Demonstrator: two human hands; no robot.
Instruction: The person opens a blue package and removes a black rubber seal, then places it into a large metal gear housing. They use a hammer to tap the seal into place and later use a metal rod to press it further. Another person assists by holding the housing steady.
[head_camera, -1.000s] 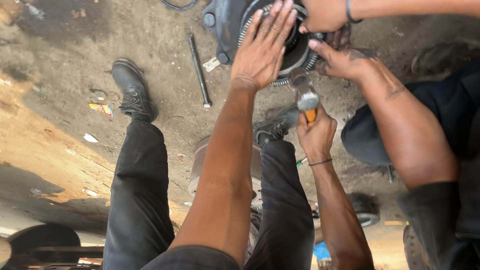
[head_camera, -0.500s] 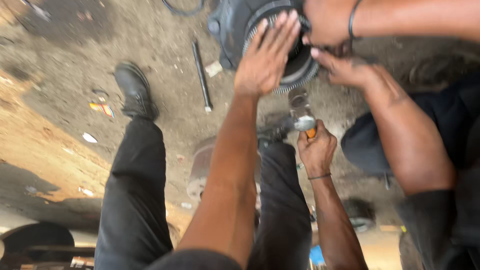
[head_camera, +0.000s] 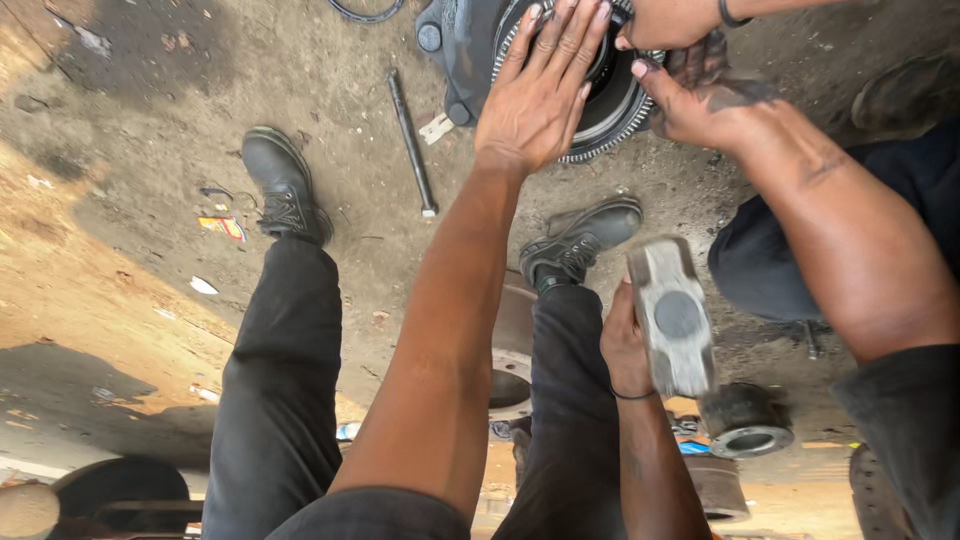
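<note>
Item: toothed metal wheel (head_camera: 600, 95), dark, round, with a ring of small teeth round its rim, lying flat on the dirt floor (head_camera: 150, 120) beside a dark metal housing (head_camera: 470, 40).

Left hand (head_camera: 540, 90): it is pressing flat on the wheel's face, fingers (head_camera: 575, 45) spread and open, grasping nothing, only bearing down.

Right hand (head_camera: 625, 345): it is gripping the handle of a hammer (head_camera: 670, 315), fingers clenched round the shaft just under the steel head, which is hanging raised, well short of the wheel and nearer the person's body than the left hand's fingers.

Other hands: a second person's two hands (head_camera: 700, 95) are resting on the wheel's far rim, just beside the left hand's fingertips (keep these apart from the person's own).

Handling, as a judgement: the wheel is looking heavy, stiff and solid, unlikely to flex; its face is appearing greasy, so likely slippery, and the teeth are sharp enough to nip. The smooth flat face or the inner hub seems the better hold, not the toothed edge. The hammer is looking head-heavy; a hold lower on the handle would give more swing.

Nearby: a long metal rod (head_camera: 412, 140) on the floor left of the fingers; a short metal cylinder (head_camera: 745, 425) below the hammer; two black boots (head_camera: 285, 190).
</note>
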